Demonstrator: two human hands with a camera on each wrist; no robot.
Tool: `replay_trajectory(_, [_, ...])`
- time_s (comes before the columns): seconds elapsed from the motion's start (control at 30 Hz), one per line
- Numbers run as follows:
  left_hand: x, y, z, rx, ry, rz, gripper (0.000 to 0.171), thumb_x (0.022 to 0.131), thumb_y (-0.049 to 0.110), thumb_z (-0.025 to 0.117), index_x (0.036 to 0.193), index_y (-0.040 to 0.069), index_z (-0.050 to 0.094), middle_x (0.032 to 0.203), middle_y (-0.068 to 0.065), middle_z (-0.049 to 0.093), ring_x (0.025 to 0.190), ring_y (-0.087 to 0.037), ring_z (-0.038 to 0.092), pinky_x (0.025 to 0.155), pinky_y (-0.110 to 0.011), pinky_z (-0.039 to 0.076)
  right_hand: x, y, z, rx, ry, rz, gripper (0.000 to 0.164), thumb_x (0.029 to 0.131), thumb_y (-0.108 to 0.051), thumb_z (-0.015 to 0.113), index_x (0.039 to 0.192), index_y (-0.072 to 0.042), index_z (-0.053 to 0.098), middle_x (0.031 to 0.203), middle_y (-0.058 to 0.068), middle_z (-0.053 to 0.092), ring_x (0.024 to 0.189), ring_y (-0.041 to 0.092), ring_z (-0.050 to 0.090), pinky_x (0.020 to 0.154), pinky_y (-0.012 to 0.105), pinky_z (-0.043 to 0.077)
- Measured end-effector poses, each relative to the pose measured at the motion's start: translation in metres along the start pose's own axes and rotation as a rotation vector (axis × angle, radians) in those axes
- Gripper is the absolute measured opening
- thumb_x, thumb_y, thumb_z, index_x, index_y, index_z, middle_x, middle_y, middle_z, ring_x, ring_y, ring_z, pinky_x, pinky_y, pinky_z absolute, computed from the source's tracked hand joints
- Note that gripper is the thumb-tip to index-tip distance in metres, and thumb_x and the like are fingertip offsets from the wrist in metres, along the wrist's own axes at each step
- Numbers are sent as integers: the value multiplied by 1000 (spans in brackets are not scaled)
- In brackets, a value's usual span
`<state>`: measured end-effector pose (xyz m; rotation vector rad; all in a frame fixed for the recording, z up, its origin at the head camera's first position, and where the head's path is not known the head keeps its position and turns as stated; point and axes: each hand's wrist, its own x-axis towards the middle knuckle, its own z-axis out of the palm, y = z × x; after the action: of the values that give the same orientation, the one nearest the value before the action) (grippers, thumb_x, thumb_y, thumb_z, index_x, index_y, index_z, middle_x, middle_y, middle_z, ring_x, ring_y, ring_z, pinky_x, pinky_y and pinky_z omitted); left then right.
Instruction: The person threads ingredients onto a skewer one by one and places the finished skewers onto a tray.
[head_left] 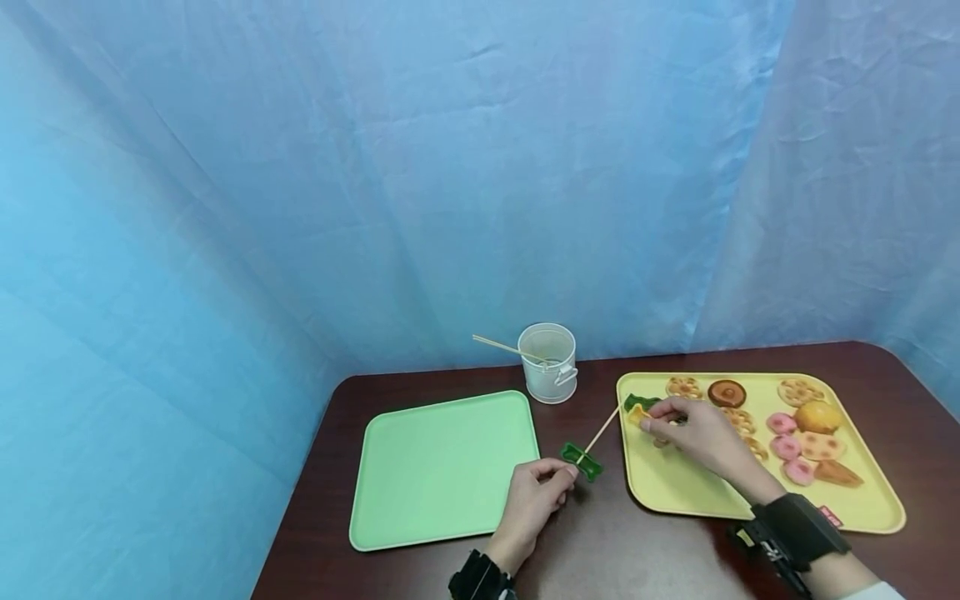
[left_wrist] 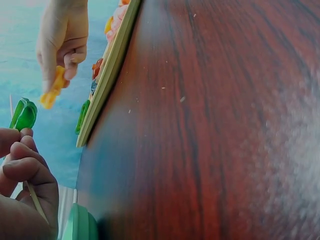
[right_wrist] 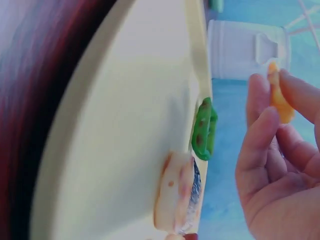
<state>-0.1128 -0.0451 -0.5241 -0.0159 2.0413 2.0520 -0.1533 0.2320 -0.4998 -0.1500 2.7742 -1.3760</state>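
Note:
My left hand [head_left: 532, 500] pinches a thin wooden skewer [head_left: 603, 429] near its lower end, with a green toy pepper piece [head_left: 581, 462] threaded on it just above the fingertips. The stick slants up to the right. Between thumb and fingers, my right hand [head_left: 697, 433] holds a small wavy yellow toy piece [head_left: 637, 414], also visible as a yellow-orange piece [right_wrist: 281, 102] in the right wrist view. It is over the left edge of the yellow tray [head_left: 675, 492], near the skewer's tip; in the left wrist view, a gap separates it from the threaded pepper.
On the yellow tray lie another green piece [right_wrist: 202, 132], a brown round mushroom-like piece [head_left: 727, 393], pink rings [head_left: 786, 447] and several other toy foods. A green tray [head_left: 442, 475] is at the left. Behind stands a white bucket [head_left: 550, 375] with sticks [head_left: 498, 343].

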Motion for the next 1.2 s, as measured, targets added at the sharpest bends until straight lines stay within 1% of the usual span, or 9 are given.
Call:
replay_trajectory(0.07, [0, 0, -1, 0, -3, 0, 25, 91, 14, 74, 93, -11, 73, 69, 1, 59, 58, -5, 47, 51, -17, 36, -1, -1, -2, 81, -6, 28, 45, 96, -39, 74, 118, 1, 70, 84, 3, 74, 76, 22, 73, 62, 31, 54])
replay_trajectory(0.17, [-1, 0, -3, 4, -3, 1, 24, 91, 14, 74, 94, -10, 73, 68, 1, 59, 57, -6, 47, 51, -17, 36, -1, 0, -6, 215, -16, 85, 53, 97, -39, 73, 126, 5, 65, 94, 12, 75, 83, 26, 74, 66, 35, 58])
replay_trajectory(0.27, [-1, 0, -6, 11, 0, 3, 23, 92, 13, 73, 93, -10, 74, 68, 0, 58, 57, -6, 47, 50, -17, 36, -2, -1, -9, 341, -10, 136, 57, 99, -38, 71, 131, 7, 60, 103, 18, 74, 89, 26, 75, 70, 36, 59])
replay_trajectory(0.33, [-2, -1, -8, 15, 0, 1, 22, 92, 13, 73, 92, -9, 74, 68, 0, 58, 56, -6, 47, 49, -17, 36, -2, -2, -10, 397, 3, 155, 59, 100, -39, 70, 134, 8, 58, 107, 18, 74, 90, 22, 74, 73, 36, 59])
replay_trajectory(0.4, [-2, -1, -9, 17, -9, -6, 22, 92, 13, 72, 92, -9, 74, 69, 1, 58, 57, -6, 47, 50, -17, 36, -1, -3, -12, 440, 18, 164, 60, 100, -40, 69, 135, 8, 56, 109, 15, 74, 91, 18, 74, 76, 36, 60])
replay_trajectory(0.53, [-4, -1, -12, 24, -35, -25, 23, 92, 15, 72, 94, -8, 75, 70, 0, 60, 58, -5, 48, 52, -18, 37, 0, -6, -14, 501, 36, 166, 58, 101, -39, 68, 134, 7, 55, 110, 5, 73, 90, 13, 74, 81, 35, 60])
replay_trajectory(0.7, [-7, -2, -14, 32, -53, -36, 22, 92, 16, 72, 94, -6, 75, 69, 0, 59, 57, -6, 47, 52, -20, 38, 0, -9, -16, 550, 49, 149, 53, 101, -36, 68, 131, 6, 56, 105, -7, 73, 90, 12, 74, 82, 32, 60])
replay_trajectory(0.93, [-8, -6, -15, 29, -74, -57, 23, 91, 16, 73, 94, -8, 75, 66, 0, 58, 56, -7, 46, 52, -21, 39, -1, -16, -15, 620, 72, 133, 52, 101, -32, 69, 133, 6, 56, 105, -3, 75, 88, 10, 74, 82, 30, 59])
replay_trajectory(1.2, [-9, -9, -15, 27, -71, -58, 23, 91, 16, 73, 93, -7, 75, 65, 0, 57, 56, -7, 46, 51, -22, 38, 0, -21, -10, 611, 64, 126, 50, 101, -34, 69, 131, 5, 56, 107, -3, 73, 90, 11, 74, 85, 32, 59])
